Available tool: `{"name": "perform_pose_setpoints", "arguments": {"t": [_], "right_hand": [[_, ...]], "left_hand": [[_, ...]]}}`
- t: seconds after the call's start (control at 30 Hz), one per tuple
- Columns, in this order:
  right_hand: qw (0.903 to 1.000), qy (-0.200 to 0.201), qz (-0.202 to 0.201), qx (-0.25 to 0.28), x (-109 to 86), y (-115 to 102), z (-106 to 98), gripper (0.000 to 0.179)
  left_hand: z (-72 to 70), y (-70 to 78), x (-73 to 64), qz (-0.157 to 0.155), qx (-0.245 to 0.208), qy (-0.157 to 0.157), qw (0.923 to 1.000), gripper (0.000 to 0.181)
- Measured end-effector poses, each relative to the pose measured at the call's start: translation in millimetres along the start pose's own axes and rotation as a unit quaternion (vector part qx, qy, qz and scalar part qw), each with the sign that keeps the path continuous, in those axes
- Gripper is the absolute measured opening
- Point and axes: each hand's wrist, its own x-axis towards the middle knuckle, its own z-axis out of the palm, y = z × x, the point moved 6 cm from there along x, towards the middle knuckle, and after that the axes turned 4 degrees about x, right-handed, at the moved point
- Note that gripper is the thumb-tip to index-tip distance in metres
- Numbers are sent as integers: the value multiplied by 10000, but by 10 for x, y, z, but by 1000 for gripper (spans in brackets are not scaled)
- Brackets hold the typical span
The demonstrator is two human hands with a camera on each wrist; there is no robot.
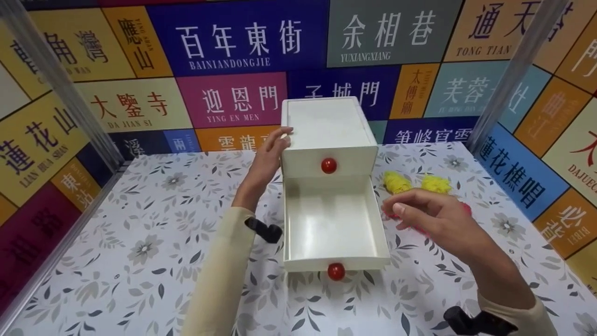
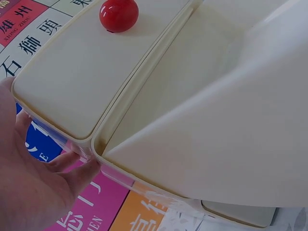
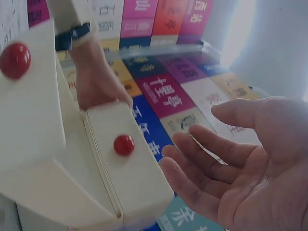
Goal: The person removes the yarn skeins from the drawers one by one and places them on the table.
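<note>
A white two-drawer box stands upright, each drawer front bearing a round red knob. Its upper drawer is closed, while the lower drawer is pulled far out toward me, its white floor in sight. My left hand rests against the box's left side, fingertips at the top edge; in the left wrist view its fingers lie along the side wall. To the right of the pulled-out drawer, my right hand hovers with relaxed, slightly bent fingers. The right wrist view shows its palm with nothing in it.
Two crumpled yellow bundles lie on the table behind my right hand. A pinkish-red thing beside them is mostly hidden by that hand. The floral tabletop meets walls of colourful signs at the back and sides, with metal posts at the corners.
</note>
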Motion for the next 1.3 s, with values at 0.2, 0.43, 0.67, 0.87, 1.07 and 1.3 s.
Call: {"name": "perform_pose_setpoints", "arguments": {"t": [0.2, 0.43, 0.67, 0.87, 1.07, 1.3], "right_hand": [[9972, -570, -190, 448, -56, -87, 212, 32], [9859, -1265, -392, 1024, -90, -122, 478, 30], [9788, -1256, 382, 1570, -129, 38, 571, 36], [9541, -1889, 811, 2179, -219, 173, 764, 39], [9341, -2354, 1098, 2450, -303, 313, 1012, 39], [9272, -2425, 1457, 2456, -338, 471, 1159, 37]], "left_hand": [[1, -2, -1, -54, -4, -23, 10000, 39], [4, 8, 3, -72, -100, -25, 9999, 40], [11, 7, -2, -83, -24, -30, 10000, 39], [-15, 30, -5, 30, -37, -3, 10000, 38], [-24, 10, -2, -84, 89, 4, 9999, 39], [-10, 6, 3, -69, 52, -16, 10000, 38]]}}
